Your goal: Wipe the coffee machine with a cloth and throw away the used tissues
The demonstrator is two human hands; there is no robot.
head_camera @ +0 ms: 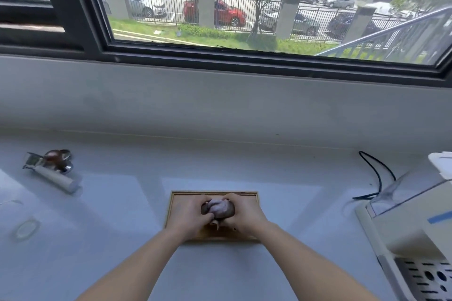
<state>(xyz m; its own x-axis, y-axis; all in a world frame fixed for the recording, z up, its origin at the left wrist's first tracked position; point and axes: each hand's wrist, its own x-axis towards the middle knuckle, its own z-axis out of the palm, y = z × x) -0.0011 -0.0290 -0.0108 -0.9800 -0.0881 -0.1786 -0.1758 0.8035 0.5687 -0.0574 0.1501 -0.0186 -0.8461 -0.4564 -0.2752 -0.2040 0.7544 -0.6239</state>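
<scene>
I have my left grip (189,215) and right grip (241,215) clenched round the wad (219,210) (cloth or tissue, I can't tell) over the wooden tray (215,193) at lower centre; squeezed harder, it could drip onto the counter (117,203).

Tray (212,193) centre of counter (305,205), portafilter (52,170) left — coffee machine (413,225) right

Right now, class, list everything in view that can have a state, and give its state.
Tray: flat on the counter.
Wad: crumpled, stained, held over the tray.
Left hand: grips the wad.
Right hand: grips the wad.
Portafilter: lying on its side on the counter.
Coffee machine: standing at right, partly out of frame.
Window: shut.
</scene>
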